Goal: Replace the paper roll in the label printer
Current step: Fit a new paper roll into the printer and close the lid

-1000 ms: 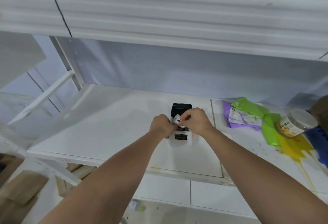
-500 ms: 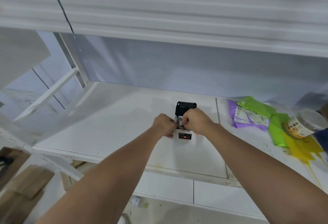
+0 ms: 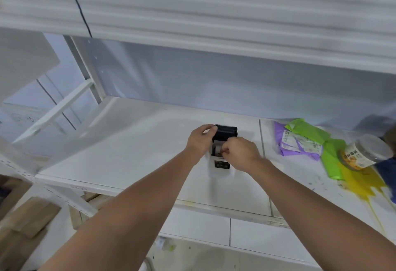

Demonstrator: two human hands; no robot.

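A small white label printer (image 3: 221,166) stands on the white shelf (image 3: 120,152), its black lid (image 3: 227,132) swung up at the back. My left hand (image 3: 200,141) has its fingertips on the left edge of that lid. My right hand (image 3: 241,152) is closed over the open compartment, fingers pinching the white paper roll (image 3: 218,150), of which only a sliver shows. The printer's small dark front panel sits just below my right hand.
Purple and green mailer bags (image 3: 300,140) lie right of the printer. A clear jar (image 3: 364,152) with a yellow label rests on its side on a yellow bag (image 3: 362,182). An upper shelf (image 3: 214,24) hangs low overhead. Wooden boards (image 3: 27,221) lie on the floor at left.
My left hand has left the printer's side and reached up to the black lid. My right hand has gone lower into the compartment with the roll. The panel's red light no longer shows.
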